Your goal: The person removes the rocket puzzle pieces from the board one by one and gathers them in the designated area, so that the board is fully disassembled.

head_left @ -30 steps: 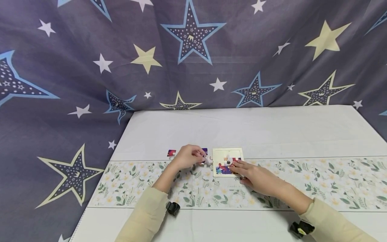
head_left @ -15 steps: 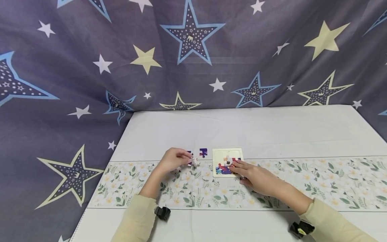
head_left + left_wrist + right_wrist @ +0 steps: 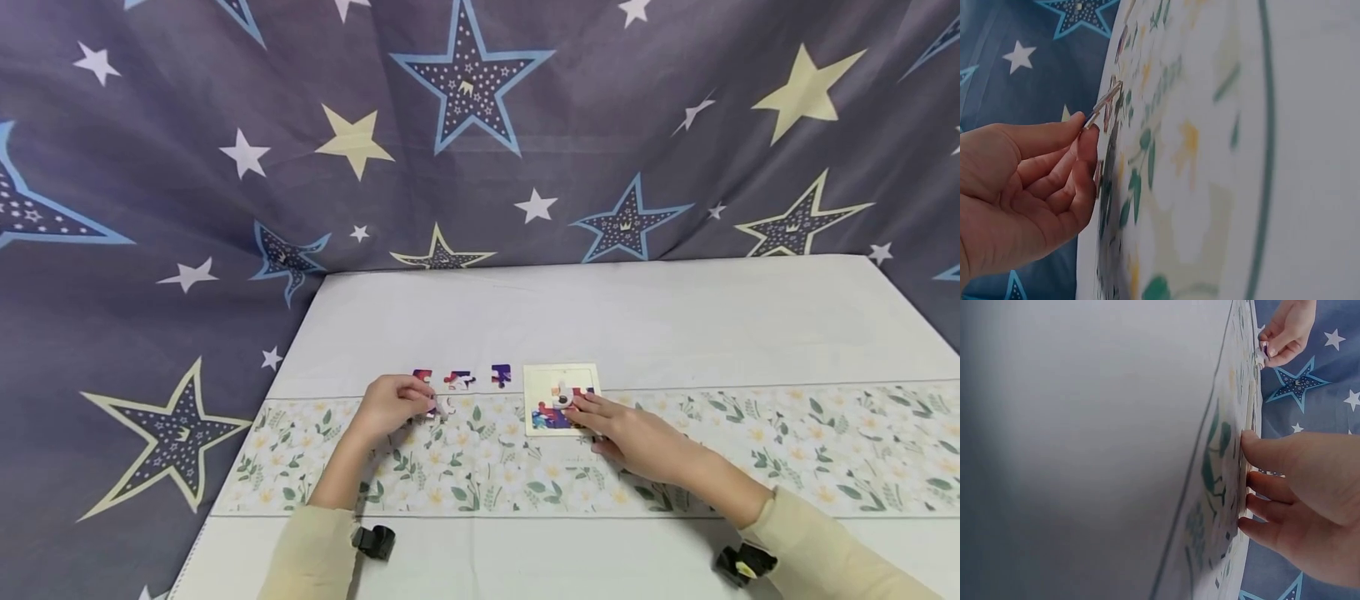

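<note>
My left hand (image 3: 390,406) pinches a white-and-purple jigsaw piece (image 3: 446,407) between thumb and fingers. In the left wrist view that jigsaw piece (image 3: 1105,103) tilts edge-on, close to the cloth. My right hand (image 3: 637,437) rests its fairly straight fingers on the lower right of a square cream puzzle tray (image 3: 537,383). Joined coloured pieces (image 3: 551,417) fill the tray's lower part, partly covered by those fingers. From the right wrist, the thumb and fingertips of the right hand (image 3: 1310,500) touch the tray's side and surface.
Loose jigsaw pieces lie in a row beyond the left hand: a red one (image 3: 422,376), a red-and-white one (image 3: 460,381) and a purple one (image 3: 501,376). A floral band (image 3: 480,475) crosses the white tablecloth (image 3: 555,317). Behind hangs a star-patterned curtain (image 3: 525,208).
My left hand has moved left, away from the tray, carrying the pinched jigsaw piece and uncovering the loose pieces behind it. The right hand stays on the tray; the head view shifts slightly.
</note>
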Tool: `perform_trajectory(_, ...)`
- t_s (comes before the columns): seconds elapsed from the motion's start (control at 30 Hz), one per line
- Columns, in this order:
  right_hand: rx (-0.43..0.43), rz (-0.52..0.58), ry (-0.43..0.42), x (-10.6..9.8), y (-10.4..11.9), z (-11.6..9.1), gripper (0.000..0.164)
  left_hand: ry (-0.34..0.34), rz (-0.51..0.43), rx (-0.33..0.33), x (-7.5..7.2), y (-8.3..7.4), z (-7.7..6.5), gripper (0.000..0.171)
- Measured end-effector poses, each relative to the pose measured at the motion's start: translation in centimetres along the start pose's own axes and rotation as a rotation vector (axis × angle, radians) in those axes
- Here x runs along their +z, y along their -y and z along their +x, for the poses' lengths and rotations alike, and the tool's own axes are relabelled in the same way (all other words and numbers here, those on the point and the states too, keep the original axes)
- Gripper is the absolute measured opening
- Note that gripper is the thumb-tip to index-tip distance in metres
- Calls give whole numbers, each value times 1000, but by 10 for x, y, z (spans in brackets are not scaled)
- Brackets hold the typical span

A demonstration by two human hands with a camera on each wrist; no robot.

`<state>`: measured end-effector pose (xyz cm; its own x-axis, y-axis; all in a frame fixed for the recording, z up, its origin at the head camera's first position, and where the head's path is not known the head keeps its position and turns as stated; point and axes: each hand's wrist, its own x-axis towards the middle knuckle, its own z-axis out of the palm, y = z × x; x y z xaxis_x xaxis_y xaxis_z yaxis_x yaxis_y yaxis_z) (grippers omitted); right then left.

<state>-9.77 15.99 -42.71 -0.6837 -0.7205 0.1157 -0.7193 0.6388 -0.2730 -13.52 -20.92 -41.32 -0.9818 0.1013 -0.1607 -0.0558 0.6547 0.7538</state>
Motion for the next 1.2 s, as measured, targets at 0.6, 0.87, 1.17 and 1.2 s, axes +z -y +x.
perform_trajectory(0.6, 23, 2, 17, -1, 1, 2, 50, -164, 188, -93, -16, 7, -3, 13)
perform_trajectory(0.87, 25, 4, 17, -1, 0, 1, 50, -165, 208, -103, -15, 5, -5, 13)
perform_trajectory(1.17, 27, 7, 15, 0, 0, 0, 50, -175, 209, -101, -12, 5, -7, 12)
perform_trajectory(1.2, 26, 9, 16, 0, 0, 0, 50, -173, 208, -100, -12, 6, -7, 12)
